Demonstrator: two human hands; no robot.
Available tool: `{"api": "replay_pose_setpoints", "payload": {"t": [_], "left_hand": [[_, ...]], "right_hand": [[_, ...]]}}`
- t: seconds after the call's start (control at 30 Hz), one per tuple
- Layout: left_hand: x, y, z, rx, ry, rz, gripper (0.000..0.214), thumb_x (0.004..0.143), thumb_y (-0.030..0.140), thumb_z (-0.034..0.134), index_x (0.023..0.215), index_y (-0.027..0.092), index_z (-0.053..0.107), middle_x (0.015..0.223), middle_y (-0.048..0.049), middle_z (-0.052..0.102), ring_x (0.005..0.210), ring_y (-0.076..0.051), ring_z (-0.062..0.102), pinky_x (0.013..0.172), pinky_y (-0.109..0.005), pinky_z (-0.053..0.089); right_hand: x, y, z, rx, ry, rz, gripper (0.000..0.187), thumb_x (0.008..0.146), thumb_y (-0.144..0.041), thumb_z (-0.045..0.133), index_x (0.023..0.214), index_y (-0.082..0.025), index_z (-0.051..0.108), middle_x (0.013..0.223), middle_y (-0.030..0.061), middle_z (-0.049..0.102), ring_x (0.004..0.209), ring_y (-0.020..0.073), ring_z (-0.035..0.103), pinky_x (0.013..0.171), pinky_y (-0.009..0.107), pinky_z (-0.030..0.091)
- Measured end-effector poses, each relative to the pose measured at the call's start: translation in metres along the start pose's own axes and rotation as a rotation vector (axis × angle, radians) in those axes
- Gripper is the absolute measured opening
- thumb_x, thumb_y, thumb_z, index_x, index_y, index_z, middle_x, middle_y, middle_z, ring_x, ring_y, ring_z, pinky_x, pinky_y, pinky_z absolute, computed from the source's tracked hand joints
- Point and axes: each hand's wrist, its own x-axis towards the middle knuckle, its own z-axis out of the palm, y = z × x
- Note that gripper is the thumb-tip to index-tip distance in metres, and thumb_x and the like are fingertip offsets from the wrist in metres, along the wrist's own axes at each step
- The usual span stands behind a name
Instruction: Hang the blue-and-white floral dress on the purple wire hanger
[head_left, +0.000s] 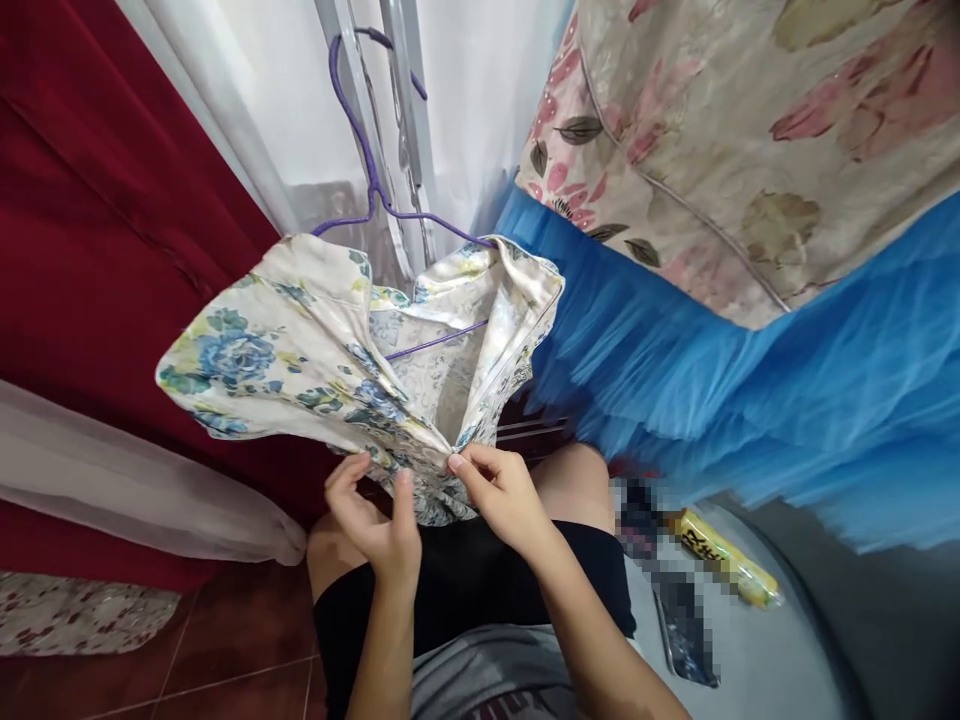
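A short-sleeved floral blouse [322, 340], white with blue roses and green leaves, hangs from a purple hanger [373, 170] in front of me. Its front opening spreads into a V, showing the patterned inside. At the bottom of that V, my right hand [501, 490] pinches the edge of the blouse between thumb and fingers. My left hand [379, 515] is just left of it, with thumb and fingers apart, close to the lower front of the cloth. Whatever small fastening may lie under the right fingertips is hidden.
A metal rack [401, 140] carries the hanger before a white curtain. Dark red cloth [112, 250] hangs at left, blue tulle [675, 350] and a beige floral garment [697, 130] at right. A yellow packet [726, 560] and a phone [686, 625] lie on a grey surface.
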Motion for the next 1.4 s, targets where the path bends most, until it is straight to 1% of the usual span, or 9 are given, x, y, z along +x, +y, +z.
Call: {"api": "replay_pose_setpoints", "payload": {"t": [0.1, 0.17, 0.33, 0.47, 0.7, 0.9, 1.13, 1.27, 1.4], "left_hand": [[-0.014, 0.011, 0.008, 0.0, -0.25, -0.059, 0.019, 0.088, 0.017, 0.069, 0.105, 0.019, 0.061, 0.107, -0.0067, 0.059, 0.108, -0.022, 0.059, 0.101, -0.041, 0.046], [-0.022, 0.012, 0.011, -0.038, -0.389, -0.116, 0.012, 0.092, 0.015, 0.062, 0.103, 0.02, 0.061, 0.104, -0.0064, 0.06, 0.104, -0.021, 0.06, 0.097, -0.038, 0.049], [-0.03, 0.014, 0.012, -0.081, -0.489, -0.17, 0.021, 0.092, 0.016, 0.062, 0.112, 0.022, 0.06, 0.108, -0.0073, 0.062, 0.108, -0.022, 0.061, 0.098, -0.037, 0.048], [-0.029, 0.021, 0.011, -0.109, -0.608, -0.201, 0.023, 0.091, 0.017, 0.065, 0.112, 0.021, 0.06, 0.103, -0.0056, 0.066, 0.099, -0.02, 0.064, 0.092, -0.033, 0.051], [-0.026, 0.025, 0.008, -0.08, -0.634, -0.211, 0.006, 0.093, 0.015, 0.06, 0.092, 0.019, 0.065, 0.088, -0.0035, 0.068, 0.084, -0.017, 0.065, 0.081, -0.029, 0.052], [-0.024, 0.026, 0.001, -0.082, -0.634, -0.303, 0.006, 0.092, 0.023, 0.062, 0.088, 0.019, 0.064, 0.081, -0.0025, 0.067, 0.077, -0.017, 0.064, 0.075, -0.028, 0.051], [-0.022, 0.025, -0.003, -0.154, -0.631, -0.349, 0.007, 0.094, 0.021, 0.061, 0.087, 0.019, 0.062, 0.08, -0.0008, 0.063, 0.075, -0.015, 0.06, 0.073, -0.026, 0.048], [-0.019, 0.028, 0.001, -0.156, -0.634, -0.268, 0.003, 0.094, 0.018, 0.061, 0.093, 0.02, 0.063, 0.086, -0.002, 0.065, 0.083, -0.017, 0.063, 0.08, -0.028, 0.05], [-0.017, 0.028, 0.013, -0.092, -0.547, -0.101, 0.01, 0.092, 0.017, 0.063, 0.101, 0.021, 0.062, 0.096, -0.0047, 0.065, 0.092, -0.02, 0.063, 0.086, -0.032, 0.05]], "right_hand": [[-0.006, -0.005, -0.006, -0.096, -0.047, -0.012, 0.045, 0.101, -0.043, 0.052, 0.064, -0.02, 0.045, 0.058, -0.004, 0.043, 0.058, 0.012, 0.039, 0.056, 0.026, 0.027], [-0.01, -0.006, -0.012, -0.111, -0.055, -0.006, 0.044, 0.102, -0.044, 0.051, 0.065, -0.02, 0.046, 0.059, -0.0039, 0.044, 0.058, 0.0122, 0.039, 0.057, 0.026, 0.027], [-0.017, -0.003, -0.022, -0.084, -0.059, 0.012, 0.043, 0.102, -0.049, 0.05, 0.07, -0.019, 0.052, 0.061, -0.0038, 0.046, 0.059, 0.0125, 0.041, 0.056, 0.027, 0.029], [-0.019, -0.003, -0.023, -0.035, -0.061, 0.033, 0.044, 0.102, -0.05, 0.05, 0.071, -0.019, 0.053, 0.06, -0.0036, 0.049, 0.058, 0.0128, 0.044, 0.057, 0.026, 0.033], [-0.015, -0.002, -0.02, 0.037, -0.052, 0.037, 0.044, 0.101, -0.049, 0.052, 0.069, -0.02, 0.053, 0.061, -0.0026, 0.049, 0.059, 0.0138, 0.044, 0.057, 0.026, 0.035], [-0.015, -0.001, -0.017, 0.029, -0.054, 0.045, 0.043, 0.101, -0.05, 0.053, 0.071, -0.019, 0.058, 0.062, -0.0014, 0.052, 0.06, 0.0141, 0.046, 0.058, 0.027, 0.035], [-0.015, -0.002, -0.016, 0.1, -0.095, 0.05, 0.044, 0.1, -0.05, 0.056, 0.07, -0.018, 0.058, 0.061, -0.0016, 0.051, 0.06, 0.0135, 0.045, 0.058, 0.027, 0.034], [-0.015, -0.005, -0.012, 0.229, -0.12, 0.059, 0.043, 0.099, -0.05, 0.057, 0.071, -0.017, 0.062, 0.055, -0.0026, 0.049, 0.055, 0.0124, 0.044, 0.056, 0.027, 0.032], [-0.016, -0.007, -0.005, 0.297, -0.092, 0.072, 0.042, 0.097, -0.05, 0.058, 0.072, -0.017, 0.065, 0.05, -0.0032, 0.049, 0.049, 0.0115, 0.042, 0.053, 0.027, 0.03]]}}
